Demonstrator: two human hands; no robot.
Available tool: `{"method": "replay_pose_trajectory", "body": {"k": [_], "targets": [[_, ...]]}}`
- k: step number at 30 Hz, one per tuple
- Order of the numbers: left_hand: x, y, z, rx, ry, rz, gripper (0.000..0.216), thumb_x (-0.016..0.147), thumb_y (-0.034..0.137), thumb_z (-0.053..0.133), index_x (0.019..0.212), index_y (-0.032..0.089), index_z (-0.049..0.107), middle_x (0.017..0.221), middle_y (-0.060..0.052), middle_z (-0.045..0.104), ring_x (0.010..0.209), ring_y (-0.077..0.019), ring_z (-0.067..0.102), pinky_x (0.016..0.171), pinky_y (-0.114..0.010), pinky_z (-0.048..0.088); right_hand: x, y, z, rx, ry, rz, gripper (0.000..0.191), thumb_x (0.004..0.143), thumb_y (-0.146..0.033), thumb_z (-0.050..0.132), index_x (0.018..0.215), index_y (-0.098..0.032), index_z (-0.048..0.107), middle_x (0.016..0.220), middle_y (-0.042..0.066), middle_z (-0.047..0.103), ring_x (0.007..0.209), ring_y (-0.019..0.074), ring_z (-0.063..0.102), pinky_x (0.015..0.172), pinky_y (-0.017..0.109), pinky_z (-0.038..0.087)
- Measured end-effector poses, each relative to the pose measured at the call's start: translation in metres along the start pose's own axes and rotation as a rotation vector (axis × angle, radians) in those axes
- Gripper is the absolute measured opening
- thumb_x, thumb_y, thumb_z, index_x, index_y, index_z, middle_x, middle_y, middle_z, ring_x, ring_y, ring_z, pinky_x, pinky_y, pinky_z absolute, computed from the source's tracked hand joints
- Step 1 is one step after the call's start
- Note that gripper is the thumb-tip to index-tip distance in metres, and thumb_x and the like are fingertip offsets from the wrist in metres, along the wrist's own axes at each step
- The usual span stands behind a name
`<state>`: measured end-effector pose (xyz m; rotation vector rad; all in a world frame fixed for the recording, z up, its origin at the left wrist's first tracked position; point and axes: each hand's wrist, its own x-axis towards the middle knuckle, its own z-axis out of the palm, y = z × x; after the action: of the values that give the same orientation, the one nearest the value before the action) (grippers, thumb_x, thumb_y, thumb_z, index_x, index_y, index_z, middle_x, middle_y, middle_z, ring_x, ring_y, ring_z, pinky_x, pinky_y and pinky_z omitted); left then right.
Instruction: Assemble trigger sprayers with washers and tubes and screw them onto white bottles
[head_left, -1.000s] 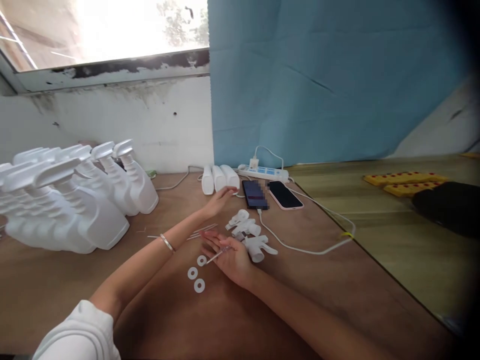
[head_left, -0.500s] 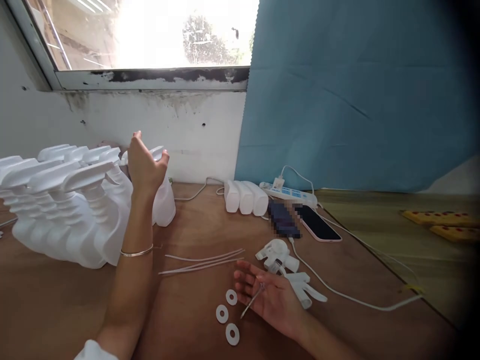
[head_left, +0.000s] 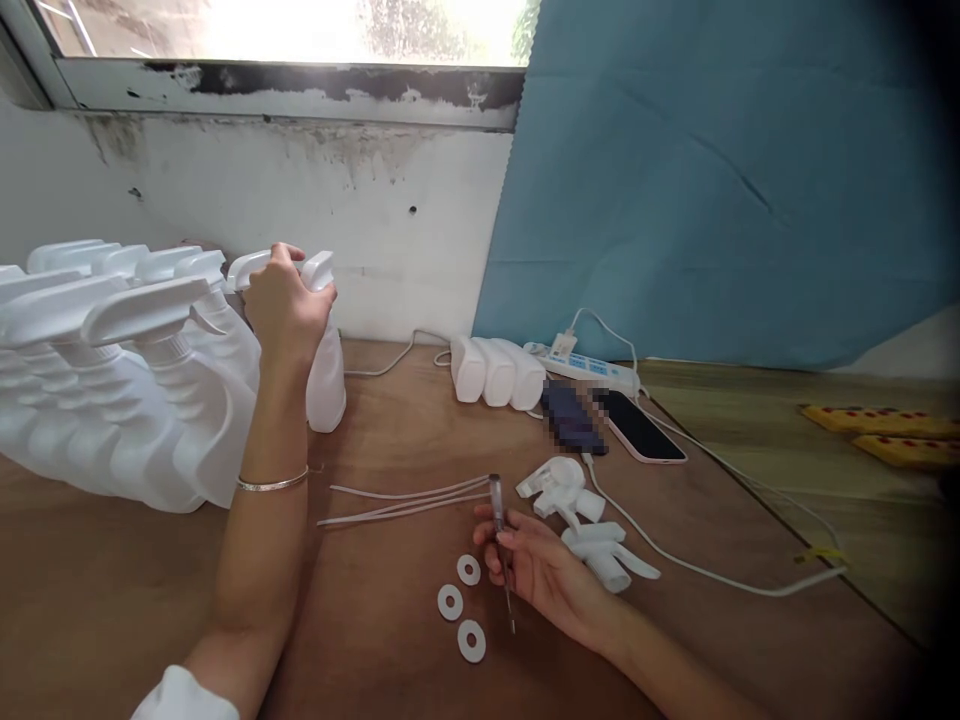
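My left hand (head_left: 289, 305) is wrapped around the top of a white spray bottle (head_left: 327, 385), which stands upright at the right end of a group of similar bottles (head_left: 142, 400). My right hand (head_left: 544, 570) holds a small screwdriver (head_left: 496, 500) in its fingers, with the clear handle upward and the metal shaft pointing down toward the table. Left of that hand lie three white ring washers (head_left: 450, 602). Thin white tubes (head_left: 405, 498) lie beyond them. Beside my right hand are white spray trigger heads (head_left: 561, 490), one partly behind the wrist.
Three white bottles (head_left: 498, 372) lie on their sides near the wall. To their right are a power strip (head_left: 592, 368), a blurred dark device (head_left: 571, 418) and a pink-edged phone (head_left: 642, 428). A white cable (head_left: 697, 572) loops across the table's right side. A blue cloth (head_left: 712, 200) hangs behind.
My left hand has closed over the top of the spray bottle. In my right hand the screwdriver has turned more upright, and the fingers have curled around it. The view has tilted down.
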<state>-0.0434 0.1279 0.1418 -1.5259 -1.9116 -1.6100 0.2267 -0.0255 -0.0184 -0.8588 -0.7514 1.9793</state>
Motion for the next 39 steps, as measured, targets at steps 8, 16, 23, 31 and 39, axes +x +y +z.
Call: {"method": "replay_pose_trajectory", "body": {"k": [8, 16, 23, 31, 39], "targets": [[-0.027, 0.046, -0.053, -0.337, -0.04, 0.279, 0.039, 0.065, 0.029, 0.069, 0.101, 0.02, 0.056, 0.086, 0.0, 0.06, 0.072, -0.0137, 0.056, 0.061, -0.027, 0.046, -0.002, 0.007, 0.004, -0.278, 0.115, -0.116, 0.035, 0.07, -0.023, 0.061, 0.103, -0.019, 0.053, 0.103, 0.007, 0.056, 0.069, 0.0138, 0.056, 0.059, 0.027, 0.045], [-0.045, 0.068, -0.033, -0.498, -0.182, 0.31, 0.027, 0.067, 0.017, 0.062, 0.094, 0.021, 0.062, 0.102, -0.001, 0.058, 0.066, -0.0095, 0.056, 0.047, -0.019, 0.046, -0.012, 0.011, 0.002, -0.939, 0.208, -0.446, 0.03, 0.076, -0.014, 0.052, 0.104, -0.021, 0.056, 0.093, 0.005, 0.058, 0.081, 0.0208, 0.053, 0.073, 0.035, 0.045], [-0.048, 0.067, -0.02, -0.506, -0.199, 0.302, 0.007, 0.067, 0.022, 0.063, 0.071, 0.018, 0.067, 0.098, -0.004, 0.057, 0.07, -0.012, 0.056, 0.059, -0.025, 0.051, -0.022, 0.003, 0.007, -0.85, 0.087, -0.432, 0.045, 0.074, -0.033, 0.064, 0.117, -0.027, 0.052, 0.126, 0.005, 0.045, 0.121, 0.0262, 0.034, 0.102, 0.04, 0.024], [-0.053, 0.073, -0.028, -0.633, -0.302, 0.276, 0.005, 0.069, 0.021, 0.063, 0.072, 0.019, 0.066, 0.094, -0.003, 0.058, 0.068, -0.0113, 0.056, 0.054, -0.023, 0.053, -0.007, 0.005, -0.002, -0.249, 0.105, -0.387, 0.047, 0.074, -0.055, 0.057, 0.112, -0.028, 0.055, 0.118, 0.005, 0.056, 0.114, 0.0218, 0.045, 0.1, 0.038, 0.03], [-0.057, 0.08, -0.042, -0.791, -0.478, 0.513, 0.033, 0.068, 0.02, 0.067, 0.1, 0.022, 0.061, 0.103, -0.001, 0.058, 0.09, -0.0165, 0.058, 0.064, -0.023, 0.053, -0.006, -0.003, -0.004, 0.081, 0.008, -0.257, 0.045, 0.068, -0.034, 0.065, 0.111, -0.023, 0.057, 0.107, 0.006, 0.062, 0.109, 0.0255, 0.049, 0.096, 0.042, 0.034]]}}
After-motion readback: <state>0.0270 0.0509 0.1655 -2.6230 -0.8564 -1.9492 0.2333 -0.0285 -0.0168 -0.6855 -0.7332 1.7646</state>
